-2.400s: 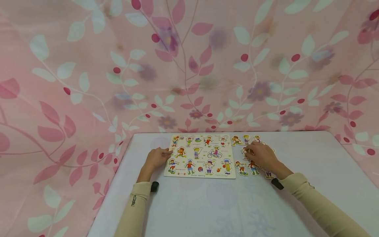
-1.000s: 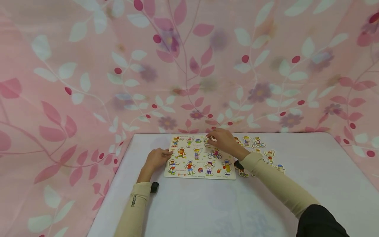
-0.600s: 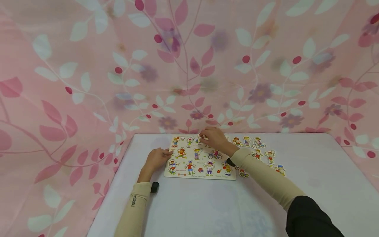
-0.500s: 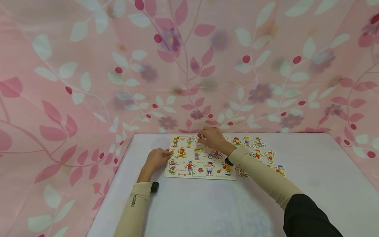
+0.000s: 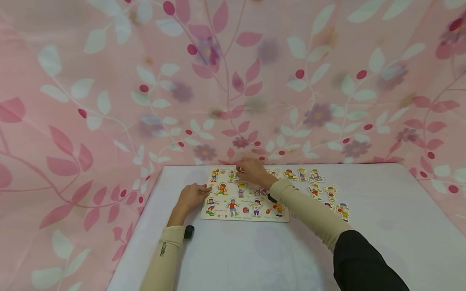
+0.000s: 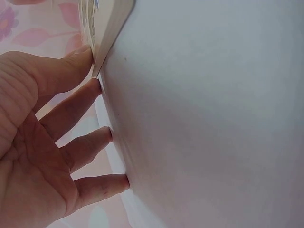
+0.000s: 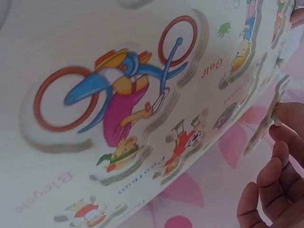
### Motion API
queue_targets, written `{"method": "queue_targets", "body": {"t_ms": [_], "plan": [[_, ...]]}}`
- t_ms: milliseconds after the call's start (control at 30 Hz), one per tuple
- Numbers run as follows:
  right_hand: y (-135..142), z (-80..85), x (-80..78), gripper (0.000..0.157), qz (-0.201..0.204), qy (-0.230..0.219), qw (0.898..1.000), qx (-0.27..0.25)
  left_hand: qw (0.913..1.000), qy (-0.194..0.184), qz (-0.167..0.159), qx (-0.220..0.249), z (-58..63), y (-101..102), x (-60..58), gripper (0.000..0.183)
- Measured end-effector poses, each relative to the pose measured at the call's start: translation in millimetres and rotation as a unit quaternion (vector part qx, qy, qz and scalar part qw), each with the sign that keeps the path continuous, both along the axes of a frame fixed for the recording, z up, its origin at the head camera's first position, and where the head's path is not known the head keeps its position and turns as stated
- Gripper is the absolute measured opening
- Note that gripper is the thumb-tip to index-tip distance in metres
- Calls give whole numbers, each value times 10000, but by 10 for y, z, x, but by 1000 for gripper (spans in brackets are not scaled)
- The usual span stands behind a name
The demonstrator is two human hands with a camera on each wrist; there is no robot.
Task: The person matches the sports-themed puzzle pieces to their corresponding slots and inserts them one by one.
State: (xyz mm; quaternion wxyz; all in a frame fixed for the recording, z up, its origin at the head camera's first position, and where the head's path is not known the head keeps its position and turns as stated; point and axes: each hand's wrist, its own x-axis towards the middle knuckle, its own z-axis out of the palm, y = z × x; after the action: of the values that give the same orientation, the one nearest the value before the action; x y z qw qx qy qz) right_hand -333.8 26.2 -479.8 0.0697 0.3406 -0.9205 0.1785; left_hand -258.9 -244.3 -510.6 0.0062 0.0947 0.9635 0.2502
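Observation:
A flat puzzle board [image 5: 233,193] printed with children doing sports lies near the table's far edge. My left hand [image 5: 193,198] holds its left side. In the left wrist view, the thumb [image 6: 78,69] sits on the board's edge with the index fingertip just under it, while the other fingertips touch the tabletop. My right hand [image 5: 253,171] is over the board's top row, pinching a thin cut-out puzzle piece [image 7: 267,118] between thumb and finger. That piece is tilted and seen edge-on in the right wrist view, so its picture is hidden.
Several loose puzzle pieces lie right of the board, among them a cyclist [image 5: 316,176], a footballer [image 5: 314,192] and a blue-capped child [image 5: 343,212]. My right sleeve [image 5: 309,212] covers others. A pink floral curtain [image 5: 233,81] hangs behind the white-covered table [image 5: 240,258].
My right hand has picked up a puzzle piece from the loose ones, carried it left onto the board and slid along the top row. The left hand has stayed at the board's edge.

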Motion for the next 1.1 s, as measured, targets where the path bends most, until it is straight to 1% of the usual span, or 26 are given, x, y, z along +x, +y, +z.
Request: {"method": "queue_targets", "body": {"t_ms": [133, 300, 433, 633, 733, 900, 1100], "plan": [[-73, -33, -40, 7, -45, -55, 10000, 12, 10000, 50, -70, -2, 10, -7, 2, 25], [-121, -93, -115, 7, -300, -226, 9992, 165, 9999, 98, -136, -8, 10, 0, 2, 25], [-130, -117, -149, 5, -341, -322, 9989, 100, 9998, 121, -148, -38, 13, 3, 1, 25], [-156, -126, -156, 7, -278, -428, 9987, -14, 9997, 149, -110, -167, 14, -6, -5, 26], [-190, -129, -154, 10, -283, -533, 9982, 2, 9998, 56, -73, -159, 5, -10, -10, 27], [-252, -118, -130, 9, -370, -756, 9965, 9, 9999, 54, -99, -124, -6, -13, -15, 27], [-261, -167, -141, 8, -427, -852, 9954, -15, 9999, 79, -61, -129, 9, -8, 4, 27]]}}
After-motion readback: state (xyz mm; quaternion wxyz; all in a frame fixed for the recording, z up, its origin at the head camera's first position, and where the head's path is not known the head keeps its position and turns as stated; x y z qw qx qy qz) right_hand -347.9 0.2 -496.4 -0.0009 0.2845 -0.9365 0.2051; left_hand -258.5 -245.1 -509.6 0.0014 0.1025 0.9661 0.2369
